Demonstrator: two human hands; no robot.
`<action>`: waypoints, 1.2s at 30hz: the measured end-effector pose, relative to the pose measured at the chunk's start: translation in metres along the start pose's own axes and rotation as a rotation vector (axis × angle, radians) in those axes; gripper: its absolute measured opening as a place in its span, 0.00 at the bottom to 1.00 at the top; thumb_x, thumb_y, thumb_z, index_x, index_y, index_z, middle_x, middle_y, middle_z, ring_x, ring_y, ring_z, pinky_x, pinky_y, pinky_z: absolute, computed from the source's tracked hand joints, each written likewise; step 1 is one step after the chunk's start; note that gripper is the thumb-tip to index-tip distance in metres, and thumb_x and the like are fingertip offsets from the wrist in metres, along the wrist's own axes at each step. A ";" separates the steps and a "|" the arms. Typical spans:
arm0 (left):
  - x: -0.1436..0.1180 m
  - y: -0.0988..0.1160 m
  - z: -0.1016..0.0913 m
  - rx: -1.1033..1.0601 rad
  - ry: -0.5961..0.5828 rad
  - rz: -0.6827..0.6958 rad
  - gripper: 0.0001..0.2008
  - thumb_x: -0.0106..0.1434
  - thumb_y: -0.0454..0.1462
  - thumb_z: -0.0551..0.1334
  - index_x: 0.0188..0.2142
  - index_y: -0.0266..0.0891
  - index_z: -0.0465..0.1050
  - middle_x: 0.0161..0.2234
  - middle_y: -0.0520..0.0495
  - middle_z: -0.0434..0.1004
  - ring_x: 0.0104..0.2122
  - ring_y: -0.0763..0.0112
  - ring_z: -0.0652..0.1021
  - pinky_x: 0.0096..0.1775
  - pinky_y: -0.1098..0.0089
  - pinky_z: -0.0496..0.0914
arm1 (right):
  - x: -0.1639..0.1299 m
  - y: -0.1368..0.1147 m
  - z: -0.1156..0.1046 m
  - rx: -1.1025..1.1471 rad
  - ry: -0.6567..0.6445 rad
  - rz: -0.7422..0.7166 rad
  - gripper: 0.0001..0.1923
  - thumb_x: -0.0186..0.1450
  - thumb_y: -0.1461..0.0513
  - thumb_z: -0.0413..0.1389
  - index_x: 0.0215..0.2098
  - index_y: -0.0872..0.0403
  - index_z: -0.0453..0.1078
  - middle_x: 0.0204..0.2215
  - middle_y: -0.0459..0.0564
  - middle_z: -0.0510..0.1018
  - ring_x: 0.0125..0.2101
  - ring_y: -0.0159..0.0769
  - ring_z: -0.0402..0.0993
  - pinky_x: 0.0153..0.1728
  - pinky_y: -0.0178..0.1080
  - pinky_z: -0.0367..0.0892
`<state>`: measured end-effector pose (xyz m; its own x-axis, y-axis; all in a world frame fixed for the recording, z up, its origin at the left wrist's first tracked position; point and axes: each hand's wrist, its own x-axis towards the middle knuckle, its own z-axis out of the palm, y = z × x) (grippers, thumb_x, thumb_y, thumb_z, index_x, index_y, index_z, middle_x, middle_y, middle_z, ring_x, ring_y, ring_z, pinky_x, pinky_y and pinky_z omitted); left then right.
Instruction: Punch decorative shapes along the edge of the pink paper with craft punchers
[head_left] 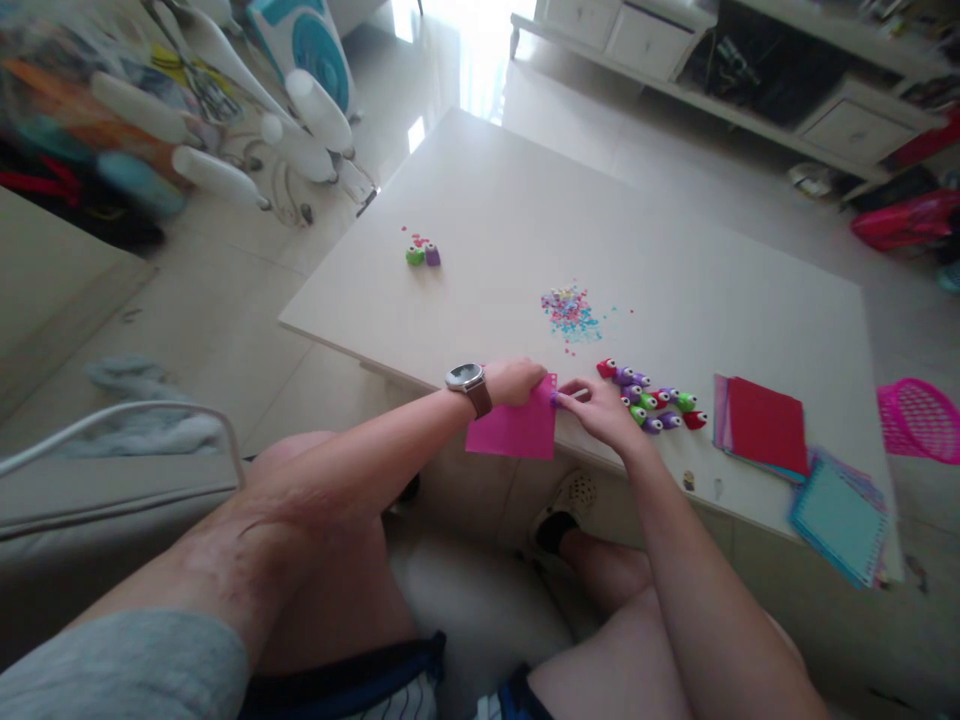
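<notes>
My left hand (516, 381), with a watch on its wrist, pinches the top edge of a pink paper sheet (514, 430) that hangs over the near edge of the white table (525, 210). My right hand (604, 408) presses a small purple punch (556, 399) onto the sheet's right edge. Just right of that hand lies a cluster of several small craft punches (660, 402) in red, purple and green. Beyond the hands sits a pile of coloured paper confetti (570, 310).
A green and a purple punch (423, 256) stand apart at the table's far left. Stacks of red (765, 425) and blue paper (838, 518) lie at the near right. A pink basket (921, 420) sits on the floor at right. A drying rack (217, 110) stands far left.
</notes>
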<state>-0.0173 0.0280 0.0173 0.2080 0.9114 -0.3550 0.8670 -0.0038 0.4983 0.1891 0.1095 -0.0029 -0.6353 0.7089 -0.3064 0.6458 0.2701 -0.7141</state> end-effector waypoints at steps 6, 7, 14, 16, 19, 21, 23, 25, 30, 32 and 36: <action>-0.001 0.002 -0.001 0.007 -0.012 0.001 0.16 0.66 0.29 0.59 0.50 0.33 0.81 0.48 0.34 0.86 0.44 0.57 0.80 0.44 0.63 0.69 | -0.003 -0.002 0.002 -0.014 0.038 0.037 0.02 0.66 0.62 0.66 0.37 0.51 0.82 0.38 0.53 0.87 0.36 0.43 0.83 0.44 0.46 0.77; -0.001 0.003 -0.002 0.013 -0.014 0.001 0.16 0.67 0.29 0.59 0.50 0.32 0.81 0.49 0.34 0.86 0.44 0.57 0.80 0.44 0.63 0.69 | -0.003 -0.003 0.002 -0.014 0.040 0.040 0.02 0.66 0.62 0.66 0.37 0.51 0.82 0.38 0.53 0.87 0.36 0.43 0.83 0.44 0.46 0.77; 0.000 0.004 -0.001 0.052 -0.010 0.017 0.16 0.67 0.28 0.58 0.51 0.33 0.81 0.50 0.34 0.86 0.46 0.56 0.81 0.45 0.63 0.70 | -0.001 -0.003 0.005 -0.005 0.063 0.050 0.02 0.66 0.62 0.66 0.37 0.51 0.82 0.38 0.53 0.87 0.37 0.43 0.83 0.43 0.46 0.77; 0.001 0.003 -0.001 0.054 -0.016 0.008 0.16 0.67 0.28 0.59 0.50 0.34 0.81 0.49 0.34 0.86 0.46 0.56 0.82 0.44 0.64 0.71 | -0.001 -0.003 0.007 -0.002 0.063 0.052 0.02 0.67 0.61 0.66 0.37 0.51 0.81 0.37 0.53 0.87 0.36 0.44 0.83 0.42 0.46 0.77; 0.002 0.002 0.000 0.038 -0.012 0.009 0.15 0.68 0.29 0.60 0.50 0.34 0.82 0.49 0.35 0.87 0.46 0.57 0.82 0.45 0.65 0.71 | 0.001 -0.004 0.007 0.014 0.054 0.047 0.03 0.66 0.61 0.66 0.37 0.52 0.81 0.37 0.52 0.87 0.36 0.43 0.83 0.42 0.45 0.77; 0.003 0.002 0.000 0.042 -0.020 0.017 0.16 0.68 0.30 0.61 0.51 0.33 0.82 0.50 0.34 0.86 0.46 0.57 0.83 0.45 0.66 0.71 | 0.002 -0.006 0.005 0.031 0.038 0.049 0.03 0.66 0.61 0.66 0.36 0.52 0.80 0.37 0.52 0.87 0.36 0.42 0.83 0.42 0.43 0.77; 0.005 0.002 0.000 0.046 -0.027 0.017 0.16 0.70 0.34 0.61 0.53 0.32 0.82 0.51 0.33 0.86 0.47 0.57 0.83 0.45 0.66 0.71 | 0.003 -0.008 0.004 0.050 0.026 0.067 0.03 0.65 0.61 0.66 0.36 0.53 0.80 0.36 0.52 0.87 0.35 0.41 0.83 0.41 0.42 0.76; 0.008 0.003 0.000 0.037 -0.038 -0.003 0.19 0.74 0.43 0.60 0.53 0.32 0.82 0.51 0.32 0.86 0.47 0.56 0.83 0.44 0.65 0.71 | 0.004 -0.011 0.003 0.056 0.035 0.095 0.04 0.63 0.62 0.67 0.35 0.53 0.78 0.34 0.52 0.86 0.34 0.40 0.82 0.39 0.41 0.75; 0.011 0.005 0.000 0.025 -0.048 -0.053 0.31 0.78 0.56 0.53 0.52 0.33 0.83 0.49 0.32 0.87 0.46 0.55 0.84 0.44 0.65 0.71 | 0.008 -0.017 0.003 -0.075 0.108 0.151 0.10 0.58 0.62 0.68 0.27 0.51 0.71 0.26 0.47 0.80 0.30 0.38 0.77 0.33 0.37 0.68; 0.011 0.007 0.000 0.043 -0.030 -0.072 0.30 0.79 0.56 0.53 0.52 0.34 0.83 0.50 0.32 0.87 0.47 0.54 0.85 0.44 0.65 0.71 | 0.009 -0.022 0.003 -0.128 0.100 0.184 0.12 0.58 0.61 0.69 0.25 0.51 0.70 0.24 0.46 0.79 0.29 0.37 0.76 0.32 0.37 0.66; 0.009 0.011 0.002 0.086 -0.023 -0.121 0.29 0.79 0.56 0.53 0.54 0.36 0.83 0.52 0.33 0.86 0.51 0.53 0.84 0.45 0.65 0.72 | 0.011 -0.035 0.000 -0.199 0.050 0.271 0.13 0.58 0.61 0.69 0.24 0.52 0.70 0.23 0.46 0.79 0.28 0.36 0.75 0.31 0.36 0.65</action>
<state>-0.0050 0.0353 0.0185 0.1089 0.8977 -0.4270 0.9217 0.0696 0.3815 0.1596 0.1083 0.0186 -0.4109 0.8020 -0.4336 0.8615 0.1860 -0.4724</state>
